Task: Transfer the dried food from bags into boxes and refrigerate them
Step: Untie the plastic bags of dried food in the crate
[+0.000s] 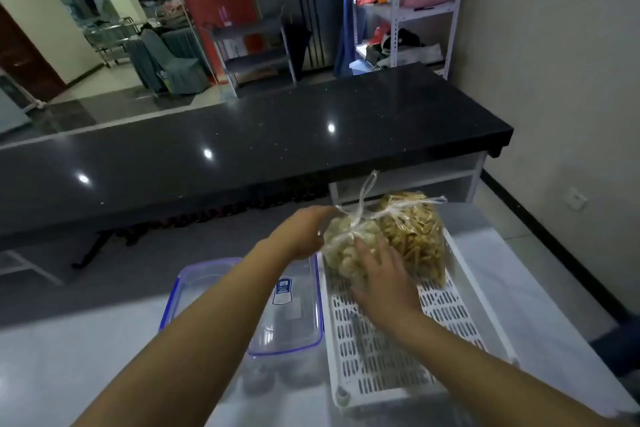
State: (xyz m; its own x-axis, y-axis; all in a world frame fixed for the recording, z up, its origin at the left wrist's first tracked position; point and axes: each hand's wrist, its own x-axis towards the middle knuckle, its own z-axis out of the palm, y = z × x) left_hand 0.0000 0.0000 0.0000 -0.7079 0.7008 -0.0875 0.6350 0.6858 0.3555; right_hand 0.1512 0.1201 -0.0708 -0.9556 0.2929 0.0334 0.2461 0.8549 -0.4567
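Two knotted clear bags of dried food sit at the far end of a white slotted tray [381, 357]. The pale-food bag [341, 246] is on the left and the golden-strip bag [419, 236] on the right. My left hand [301, 232] grips the pale bag's left side near its knot. My right hand [381, 277] presses on the pale bag's front, fingers spread over it. Two clear boxes with blue-rimmed lids lie left of the tray: one [294, 315] beside it, another [194, 284] partly hidden under my left forearm.
The boxes and tray rest on a pale grey table [69, 374]. A long black counter [242, 149] runs across behind it. A white wall stands to the right, with metal shelving [415, 10] at the back.
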